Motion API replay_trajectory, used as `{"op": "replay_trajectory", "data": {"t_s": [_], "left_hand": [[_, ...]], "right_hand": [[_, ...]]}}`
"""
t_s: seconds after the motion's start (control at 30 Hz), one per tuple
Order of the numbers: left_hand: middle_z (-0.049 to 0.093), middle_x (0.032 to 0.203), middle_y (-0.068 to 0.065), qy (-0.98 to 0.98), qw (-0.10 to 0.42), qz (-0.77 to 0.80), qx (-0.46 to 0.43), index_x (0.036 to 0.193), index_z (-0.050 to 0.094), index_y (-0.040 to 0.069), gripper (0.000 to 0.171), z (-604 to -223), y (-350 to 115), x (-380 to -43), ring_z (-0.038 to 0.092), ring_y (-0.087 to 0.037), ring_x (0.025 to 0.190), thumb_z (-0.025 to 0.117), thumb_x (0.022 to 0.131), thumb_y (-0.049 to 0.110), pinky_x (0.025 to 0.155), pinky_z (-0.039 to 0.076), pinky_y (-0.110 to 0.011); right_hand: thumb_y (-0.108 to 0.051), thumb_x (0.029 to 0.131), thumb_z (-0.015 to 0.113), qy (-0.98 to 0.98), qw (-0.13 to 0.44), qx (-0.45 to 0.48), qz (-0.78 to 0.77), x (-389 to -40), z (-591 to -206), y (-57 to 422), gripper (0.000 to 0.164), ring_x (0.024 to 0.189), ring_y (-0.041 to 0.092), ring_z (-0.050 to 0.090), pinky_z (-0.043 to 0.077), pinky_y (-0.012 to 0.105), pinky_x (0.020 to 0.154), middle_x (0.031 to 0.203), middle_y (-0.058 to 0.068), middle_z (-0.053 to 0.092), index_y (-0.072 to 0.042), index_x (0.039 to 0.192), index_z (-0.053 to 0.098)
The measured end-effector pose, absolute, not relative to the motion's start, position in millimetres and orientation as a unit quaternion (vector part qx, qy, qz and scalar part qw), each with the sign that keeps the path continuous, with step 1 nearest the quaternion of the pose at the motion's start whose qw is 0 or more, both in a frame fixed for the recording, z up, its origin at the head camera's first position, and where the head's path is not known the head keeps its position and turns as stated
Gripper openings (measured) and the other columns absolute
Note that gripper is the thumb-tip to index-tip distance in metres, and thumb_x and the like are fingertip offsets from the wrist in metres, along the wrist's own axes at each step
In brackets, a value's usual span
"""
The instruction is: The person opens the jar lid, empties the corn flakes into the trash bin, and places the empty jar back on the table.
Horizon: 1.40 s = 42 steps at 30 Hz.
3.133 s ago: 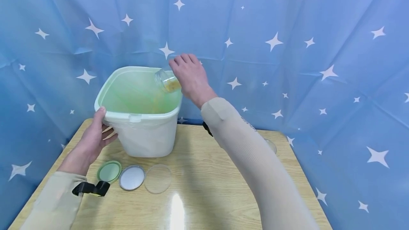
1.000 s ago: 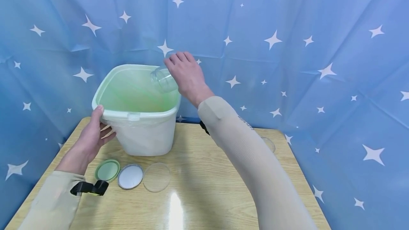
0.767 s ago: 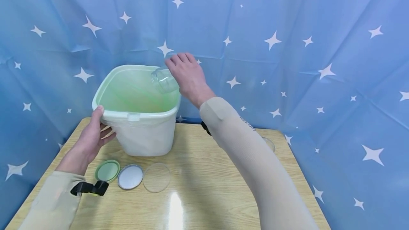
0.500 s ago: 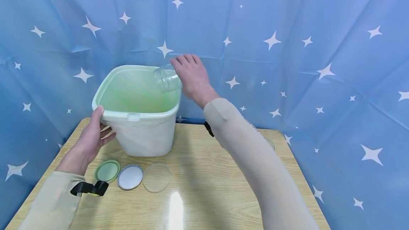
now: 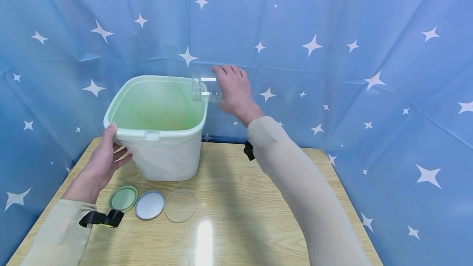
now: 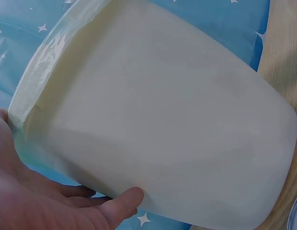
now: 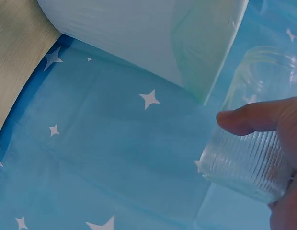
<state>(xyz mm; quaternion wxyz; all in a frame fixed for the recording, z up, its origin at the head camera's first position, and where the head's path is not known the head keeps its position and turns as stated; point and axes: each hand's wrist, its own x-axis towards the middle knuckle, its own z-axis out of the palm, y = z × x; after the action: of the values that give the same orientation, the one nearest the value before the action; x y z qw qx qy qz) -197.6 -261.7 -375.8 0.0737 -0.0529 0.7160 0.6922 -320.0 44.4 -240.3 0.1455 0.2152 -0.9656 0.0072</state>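
Note:
A white bin (image 5: 162, 161) with a pale green liner inside stands at the table's back left. My left hand (image 5: 100, 160) grips its front-left corner, thumb on the rim and fingers spread under it against the side. The bin's pale side wall (image 6: 163, 110) fills the left wrist view. My right hand (image 5: 236, 93) holds a clear, see-through jar (image 5: 207, 88) on its side at the bin's right rim, its mouth turned left towards the bin. Ribbed walls show on the jar (image 7: 249, 158) in the right wrist view, and no contents are visible in it.
In front of the bin, a green lid (image 5: 123, 198), a silver-rimmed white lid (image 5: 149, 205) and a clear disc (image 5: 180, 205) lie in a row on the wooden table (image 5: 251, 200). A blue star-patterned curtain (image 5: 288, 24) hangs close behind and on both sides.
Yellow contents seen in the tilted jar 3.1 s ago are gone from it by 1.0 s ago. Since then my right hand has drawn the jar rightward and levelled it. The left hand keeps its grip.

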Motion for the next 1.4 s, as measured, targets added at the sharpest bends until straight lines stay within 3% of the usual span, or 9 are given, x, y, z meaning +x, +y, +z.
{"op": "replay_trajectory", "data": {"t_s": [0.3,0.57,0.83,1.07,1.4], "left_hand": [[-0.005,0.163,-0.022,0.723,0.073,0.685,-0.052,0.157,0.004,0.026,0.078,-376,-261,-197,0.008,-0.047,0.148,0.013,0.095,0.072,0.119,0.019,-0.060],[-0.005,0.163,-0.022,0.724,0.075,0.684,-0.054,0.157,0.004,0.026,0.078,-377,-261,-197,0.008,-0.047,0.148,0.013,0.094,0.072,0.119,0.019,-0.059],[-0.007,0.162,-0.023,0.718,0.077,0.690,-0.049,0.157,0.002,0.026,0.078,-377,-261,-197,0.007,-0.048,0.148,0.014,0.095,0.072,0.119,0.018,-0.058],[-0.007,0.162,-0.024,0.715,0.076,0.693,-0.048,0.157,0.003,0.026,0.078,-377,-260,-196,0.007,-0.048,0.147,0.015,0.095,0.071,0.119,0.017,-0.059],[-0.006,0.162,-0.024,0.708,0.076,0.700,-0.052,0.156,0.003,0.025,0.077,-376,-260,-197,0.007,-0.048,0.147,0.016,0.095,0.071,0.119,0.017,-0.058]], "right_hand": [[0.000,0.073,0.068,-0.970,0.133,0.178,0.097,-323,-252,73,0.081,0.141,0.026,0.036,0.028,0.041,0.122,0.149,0.005,0.044,-0.013,0.148,0.037],[-0.009,0.066,0.085,-0.969,0.122,0.129,0.169,-325,-271,94,0.098,0.141,0.027,0.036,0.028,0.043,0.122,0.151,0.005,0.043,-0.011,0.150,0.034],[-0.014,0.062,0.090,-0.959,0.104,0.085,0.250,-324,-296,116,0.101,0.135,0.030,0.041,0.034,0.045,0.118,0.146,0.010,0.047,-0.007,0.147,0.036],[-0.019,0.065,0.090,-0.953,0.089,0.059,0.284,-319,-324,137,0.099,0.130,0.033,0.046,0.047,0.047,0.107,0.143,0.015,0.048,-0.003,0.146,0.035],[-0.018,0.068,0.089,-0.922,0.089,0.015,0.377,-306,-380,156,0.093,0.125,0.034,0.049,0.047,0.050,0.105,0.140,0.017,0.048,-0.003,0.143,0.037]]}}
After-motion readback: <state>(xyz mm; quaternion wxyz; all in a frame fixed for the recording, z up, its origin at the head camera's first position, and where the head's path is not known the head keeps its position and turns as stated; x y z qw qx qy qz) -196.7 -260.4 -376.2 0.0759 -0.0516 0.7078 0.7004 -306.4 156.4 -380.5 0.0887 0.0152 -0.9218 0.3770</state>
